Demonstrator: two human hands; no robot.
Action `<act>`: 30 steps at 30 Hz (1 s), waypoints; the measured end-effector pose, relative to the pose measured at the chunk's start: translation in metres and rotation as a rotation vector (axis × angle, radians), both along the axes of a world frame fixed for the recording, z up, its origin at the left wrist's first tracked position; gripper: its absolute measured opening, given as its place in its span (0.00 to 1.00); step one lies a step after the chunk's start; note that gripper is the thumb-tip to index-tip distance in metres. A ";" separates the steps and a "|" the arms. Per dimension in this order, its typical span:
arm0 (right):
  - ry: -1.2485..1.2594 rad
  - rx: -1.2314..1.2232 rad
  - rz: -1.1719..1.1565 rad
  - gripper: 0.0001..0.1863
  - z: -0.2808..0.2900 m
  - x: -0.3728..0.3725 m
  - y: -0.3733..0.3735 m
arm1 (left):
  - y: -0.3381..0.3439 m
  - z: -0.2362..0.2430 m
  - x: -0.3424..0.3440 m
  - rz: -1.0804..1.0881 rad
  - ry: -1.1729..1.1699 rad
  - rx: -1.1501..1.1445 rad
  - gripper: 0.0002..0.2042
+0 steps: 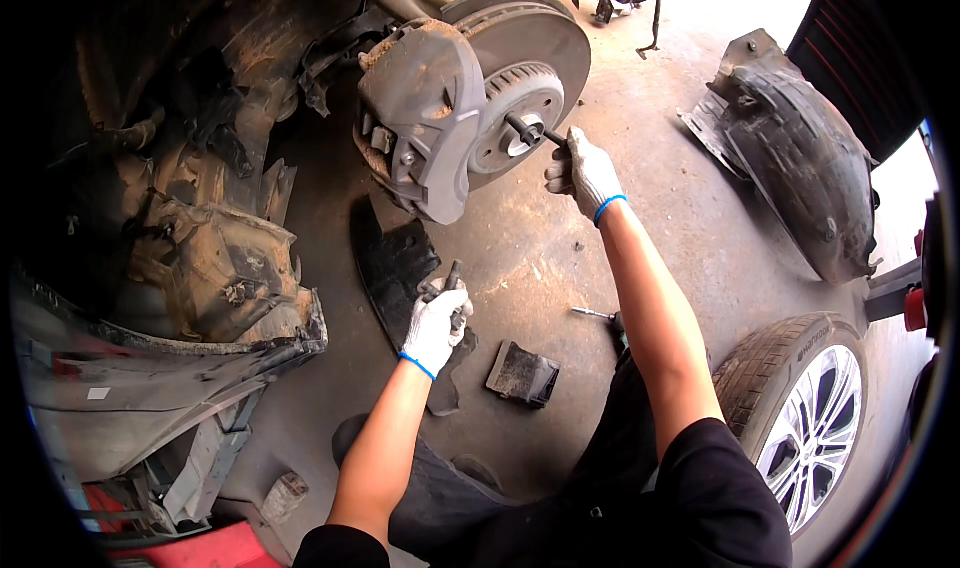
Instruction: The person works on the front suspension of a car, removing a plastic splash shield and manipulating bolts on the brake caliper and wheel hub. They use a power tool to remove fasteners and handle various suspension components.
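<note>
A brake disc [540, 43] with a large grey caliper [425, 118] stands at the upper middle. A dark bolt-like piece [518, 125] sticks out near the centre of its hub [490, 148]. My right hand [588, 175], in a white glove with a blue cuff, is closed around a thin dark rod [556, 138] reaching to the hub centre; the fingers partly hide it. Lower left of it, my left hand [435, 326], gloved the same way, grips dark cylindrical pieces [454, 275] that look like bolts. It is held below the caliper, apart from it.
A wheel [808, 448] stands at the right, with a black wheel-arch liner [790, 138] beyond it. On the floor lie a dark box-shaped part [522, 375], a tool with a shiny shaft [592, 313] and a flat black panel [385, 268]. Dirty bodywork [220, 268] fills the left.
</note>
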State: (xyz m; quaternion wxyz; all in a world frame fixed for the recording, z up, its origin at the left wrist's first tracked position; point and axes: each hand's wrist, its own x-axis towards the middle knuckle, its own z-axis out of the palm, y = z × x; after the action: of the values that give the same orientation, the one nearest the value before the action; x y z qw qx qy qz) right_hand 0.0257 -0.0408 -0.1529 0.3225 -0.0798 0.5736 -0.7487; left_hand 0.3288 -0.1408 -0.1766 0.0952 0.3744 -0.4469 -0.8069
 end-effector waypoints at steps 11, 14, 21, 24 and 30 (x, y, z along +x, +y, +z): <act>0.185 0.017 -0.007 0.18 0.014 0.011 0.006 | -0.003 -0.001 0.000 0.003 -0.010 0.001 0.04; 0.245 0.080 -0.008 0.19 0.014 0.011 0.009 | -0.002 -0.002 -0.002 0.005 -0.021 0.004 0.05; 0.155 0.042 0.001 0.20 0.011 0.010 0.006 | 0.002 -0.003 -0.010 0.002 -0.062 -0.007 0.05; 0.164 0.059 0.022 0.18 0.016 0.012 0.008 | 0.002 -0.001 -0.012 0.002 -0.086 -0.011 0.04; 0.175 0.031 0.066 0.17 0.009 0.012 0.014 | 0.003 -0.007 -0.016 -0.016 -0.086 -0.015 0.04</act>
State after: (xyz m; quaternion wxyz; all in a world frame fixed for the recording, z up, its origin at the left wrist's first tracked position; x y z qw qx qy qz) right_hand 0.0377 -0.0271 -0.1438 0.2967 -0.1587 0.6081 -0.7190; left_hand 0.3127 -0.1377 -0.1839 0.0723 0.4045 -0.4594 -0.7875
